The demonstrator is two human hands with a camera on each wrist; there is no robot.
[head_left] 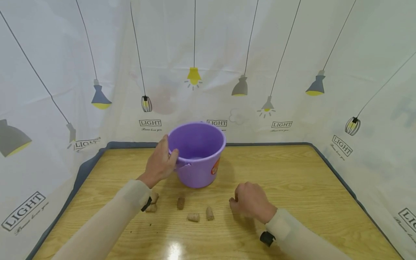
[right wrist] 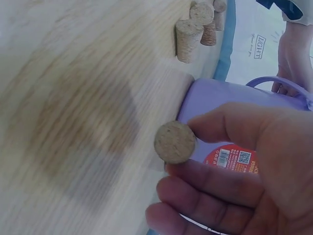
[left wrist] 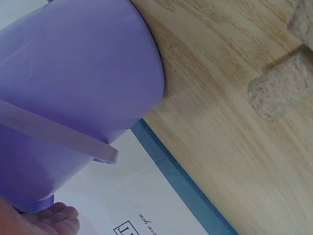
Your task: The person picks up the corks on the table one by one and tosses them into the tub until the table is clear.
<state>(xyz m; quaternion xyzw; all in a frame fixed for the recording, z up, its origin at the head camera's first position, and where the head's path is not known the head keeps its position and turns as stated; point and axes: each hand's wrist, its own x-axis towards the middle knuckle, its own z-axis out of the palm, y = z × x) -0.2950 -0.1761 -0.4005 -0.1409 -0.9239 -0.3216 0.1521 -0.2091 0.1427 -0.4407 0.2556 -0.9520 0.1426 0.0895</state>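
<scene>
A purple bucket (head_left: 198, 171) stands near the back of the wooden table, its mouth facing up and no contents visible in it. At its left rim, my left hand (head_left: 160, 162) grips the edge with the thumb toward me; in the left wrist view only some fingers (left wrist: 61, 218) show. My right hand (head_left: 251, 200) is over the table, right of the bucket and apart from it. Between thumb and fingers it pinches a cork (right wrist: 174, 142), seen end-on in the right wrist view. Loose corks (head_left: 209, 213) lie on the table between my hands.
More corks (head_left: 151, 208) lie close together beside my left wrist, partly hidden by it. The bucket's handle (left wrist: 54, 132) hangs down along its side. White sheets (head_left: 208, 43) printed with lamps enclose the wooden table (head_left: 282, 166) at the back and both sides.
</scene>
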